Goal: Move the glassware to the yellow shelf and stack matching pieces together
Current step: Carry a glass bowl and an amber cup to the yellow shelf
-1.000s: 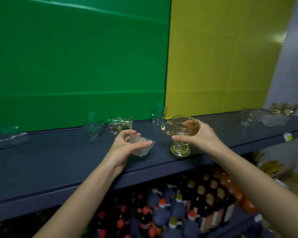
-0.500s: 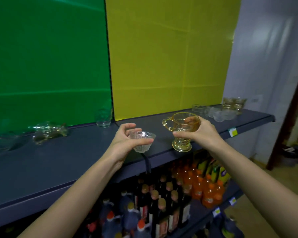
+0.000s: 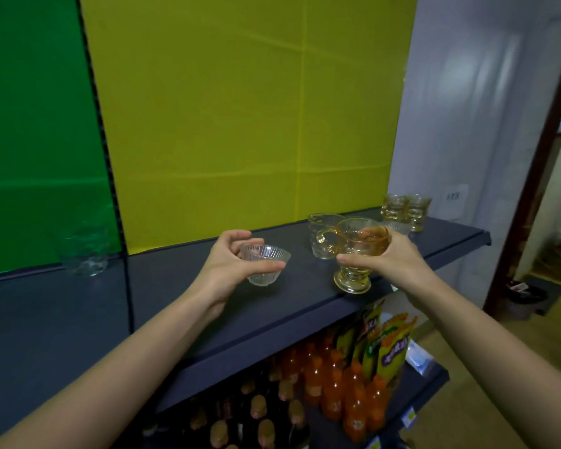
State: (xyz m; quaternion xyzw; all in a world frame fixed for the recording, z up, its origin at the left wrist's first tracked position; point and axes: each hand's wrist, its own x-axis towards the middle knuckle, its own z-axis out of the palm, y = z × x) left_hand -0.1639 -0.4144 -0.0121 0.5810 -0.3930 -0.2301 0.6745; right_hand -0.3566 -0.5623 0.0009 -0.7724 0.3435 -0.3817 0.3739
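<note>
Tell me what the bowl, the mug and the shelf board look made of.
The bowl: clear ribbed glass, see-through with bright glints. The mug: amber-tinted glass, glossy and see-through. The shelf board: likely painted metal, dark matte blue-grey; cannot be sure.

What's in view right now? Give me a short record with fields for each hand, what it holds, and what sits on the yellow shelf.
left hand: grips small ribbed clear bowl, upright
right hand: grips amber footed mug, upright, near the shelf's front edge
yellow shelf: pale glass behind the mug; two amber glasses at far right end
green section: one clear glass
stacked yet: neither held piece
</note>
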